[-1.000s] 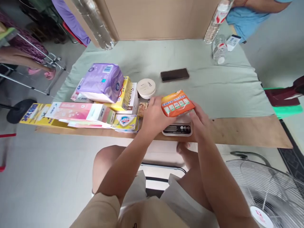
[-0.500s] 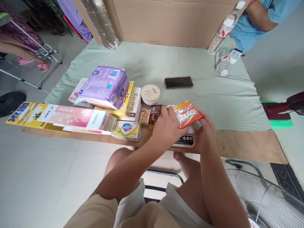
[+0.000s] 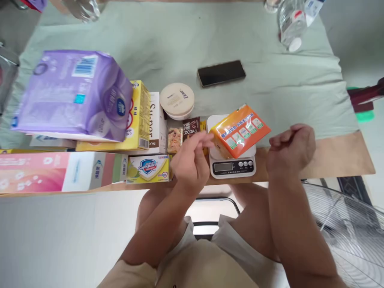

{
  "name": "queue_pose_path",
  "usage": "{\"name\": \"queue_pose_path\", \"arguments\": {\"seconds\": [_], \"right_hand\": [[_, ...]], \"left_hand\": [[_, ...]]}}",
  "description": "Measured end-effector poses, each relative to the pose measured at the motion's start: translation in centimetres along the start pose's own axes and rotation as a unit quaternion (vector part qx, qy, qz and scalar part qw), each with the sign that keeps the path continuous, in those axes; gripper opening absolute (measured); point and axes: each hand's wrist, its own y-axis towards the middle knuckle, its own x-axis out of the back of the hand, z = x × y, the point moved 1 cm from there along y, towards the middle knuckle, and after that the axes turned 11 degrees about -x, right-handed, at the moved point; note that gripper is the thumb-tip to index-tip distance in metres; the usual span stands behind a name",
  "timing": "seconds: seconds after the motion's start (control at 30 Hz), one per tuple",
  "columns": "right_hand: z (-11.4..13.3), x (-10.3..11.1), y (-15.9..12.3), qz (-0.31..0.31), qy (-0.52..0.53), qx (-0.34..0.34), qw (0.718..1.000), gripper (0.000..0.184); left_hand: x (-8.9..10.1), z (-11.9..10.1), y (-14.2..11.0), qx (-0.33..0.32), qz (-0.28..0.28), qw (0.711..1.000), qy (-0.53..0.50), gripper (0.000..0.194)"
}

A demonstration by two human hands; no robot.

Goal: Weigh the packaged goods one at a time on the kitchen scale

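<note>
An orange packet with printed lettering lies tilted on a white kitchen scale, whose small display and buttons face me. My left hand hovers just left of the scale, fingers stretched toward the packet and holding nothing. Off to the packet's right, my right hand is apart from it, its fingers curled in with nothing visible in them. Close to my left hand are a brown cocoa packet, a small clear-wrapped snack and a yellow Safeguard soap box.
On the left sit a large purple pack, a yellow box, a white box and a long pink box. Behind are a round Dove tub, a phone and a plastic bottle. A fan stands lower right.
Both hands have let go of the orange packet, which now rests on the scale. My left hand has drawn back left, my right hand right. The view has tipped down and come closer.
</note>
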Motion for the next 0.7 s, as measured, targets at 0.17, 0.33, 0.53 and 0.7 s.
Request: {"name": "queue_pose_path", "arguments": {"seconds": [0.17, 0.33, 0.53, 0.7], "right_hand": [[-0.7, 0.1, -0.2, 0.047, -0.093, 0.085, 0.991, 0.034], [-0.7, -0.1, -0.4, 0.126, -0.141, 0.051, 0.981, 0.025], [-0.6, -0.3, -1.7, 0.223, -0.139, 0.037, 0.964, 0.033], [-1.1, 0.0, -2.8, 0.199, -0.111, 0.042, 0.973, 0.040]], "left_hand": [[-0.8, 0.8, 0.3, -0.015, 0.021, 1.000, -0.004, 0.016], [-0.1, 0.5, -0.3, 0.046, 0.137, 0.989, 0.013, 0.054], [-1.6, 0.1, -1.6, 0.098, 0.259, 0.961, 0.025, 0.106], [-2.1, -0.9, -1.7, 0.106, 0.224, 0.968, 0.031, 0.092]]}}
